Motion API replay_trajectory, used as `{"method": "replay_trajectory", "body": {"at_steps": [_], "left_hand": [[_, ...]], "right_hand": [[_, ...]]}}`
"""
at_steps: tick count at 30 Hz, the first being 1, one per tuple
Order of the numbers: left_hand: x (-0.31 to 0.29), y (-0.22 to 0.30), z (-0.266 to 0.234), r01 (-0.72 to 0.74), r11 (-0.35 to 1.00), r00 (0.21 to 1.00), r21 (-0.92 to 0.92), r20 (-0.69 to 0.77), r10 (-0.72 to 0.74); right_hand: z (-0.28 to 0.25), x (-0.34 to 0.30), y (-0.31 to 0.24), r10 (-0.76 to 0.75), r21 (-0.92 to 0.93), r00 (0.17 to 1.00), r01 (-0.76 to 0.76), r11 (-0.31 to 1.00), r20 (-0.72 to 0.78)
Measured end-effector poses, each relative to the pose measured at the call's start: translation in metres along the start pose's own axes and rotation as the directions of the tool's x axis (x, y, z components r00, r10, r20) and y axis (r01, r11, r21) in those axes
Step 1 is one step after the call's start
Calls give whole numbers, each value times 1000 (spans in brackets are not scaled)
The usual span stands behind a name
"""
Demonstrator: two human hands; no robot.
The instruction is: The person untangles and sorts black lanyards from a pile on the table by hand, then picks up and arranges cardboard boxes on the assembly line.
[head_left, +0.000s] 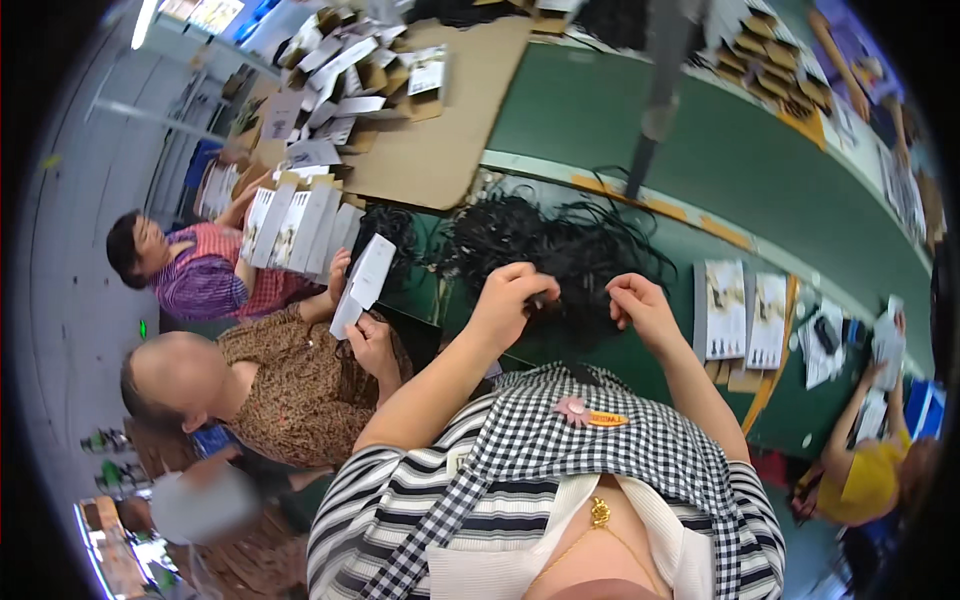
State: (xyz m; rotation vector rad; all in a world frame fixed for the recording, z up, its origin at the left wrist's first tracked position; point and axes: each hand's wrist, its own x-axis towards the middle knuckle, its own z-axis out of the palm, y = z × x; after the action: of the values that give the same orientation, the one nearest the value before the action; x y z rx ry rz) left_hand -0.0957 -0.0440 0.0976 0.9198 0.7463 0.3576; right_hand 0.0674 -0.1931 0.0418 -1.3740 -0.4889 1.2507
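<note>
A large tangled heap of thin black strands (pixel 500 235), perhaps cords or cables, lies on the green table in front of me. My left hand (pixel 520 296) is closed at the heap's near edge, its fingertips curled and slightly blurred. To its right, my right hand (pixel 638 305) pinches with thumb and fingers drawn together. Dark strands lie behind and between the two hands. What either hand grips is too small or too dark to make out.
Standing white boxes (pixel 725 312) are at my right. A co-worker on my left holds a white box (pixel 365 285); beyond, another person handles a row of boxes (pixel 300 225). Many open boxes (pixel 345 85) pile on a brown board (pixel 450 150). A grey post (pixel 660 100) rises ahead.
</note>
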Motion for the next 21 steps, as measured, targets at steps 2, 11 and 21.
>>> {"method": "replay_trajectory", "body": {"at_steps": [2,11,21], "left_hand": [[-5,-1,-39,54,937,992,-345,-89,-89],[-25,-83,-219,539,499,656,-678,-33,-754],[-15,-64,-245,442,764,859,-470,-23,-511]], "right_hand": [[20,38,2,36,-93,999,-34,995,17],[160,256,2,-54,-554,984,140,820,170],[228,566,-41,-304,-815,896,-101,570,-323]]}}
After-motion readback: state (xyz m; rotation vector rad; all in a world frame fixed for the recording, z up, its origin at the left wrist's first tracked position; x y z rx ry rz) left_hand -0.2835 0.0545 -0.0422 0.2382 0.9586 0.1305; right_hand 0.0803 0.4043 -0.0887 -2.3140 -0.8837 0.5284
